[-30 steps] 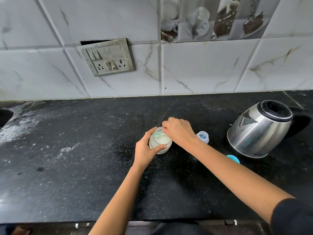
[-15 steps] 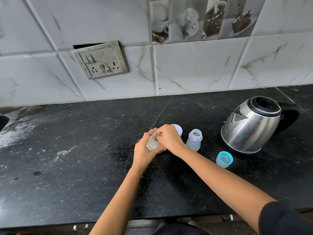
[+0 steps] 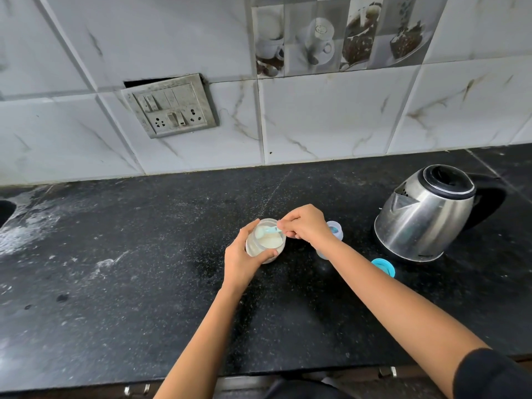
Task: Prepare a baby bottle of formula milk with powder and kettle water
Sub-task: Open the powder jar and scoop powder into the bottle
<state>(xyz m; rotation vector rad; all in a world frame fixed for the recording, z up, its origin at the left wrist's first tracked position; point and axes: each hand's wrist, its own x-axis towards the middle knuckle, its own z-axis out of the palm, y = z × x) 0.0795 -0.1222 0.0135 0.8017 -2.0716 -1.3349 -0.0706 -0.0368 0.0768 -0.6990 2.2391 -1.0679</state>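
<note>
**Powder stage:** a left hand [image 3: 241, 257] grips a small clear round jar of pale formula powder [image 3: 267, 246] at the black speckled stone tabletop [image 3: 115, 283], and a right hand [image 3: 308, 226] pinches a pale blue plastic scoop [image 3: 267, 231] dipped into it.

Next, probably, a level scoop goes into the clear open baby bottle [image 3: 335, 228] just behind the right wrist, without spilling. Counted: one jar, one scoop, one bottle, one round blue cap [image 3: 383, 266], one steel electric kettle [image 3: 423, 220].

A home kitchen. A steel kettle [image 3: 423, 214] stands on a black speckled stone counter [image 3: 115, 283]. Behind the kettle rises a wall [image 3: 331, 119] of white marbled tiles. Up and left of the kettle are picture tiles [image 3: 331, 38] of cups and desserts, and farther left is a grimy switch plate [image 3: 169, 106].
</note>
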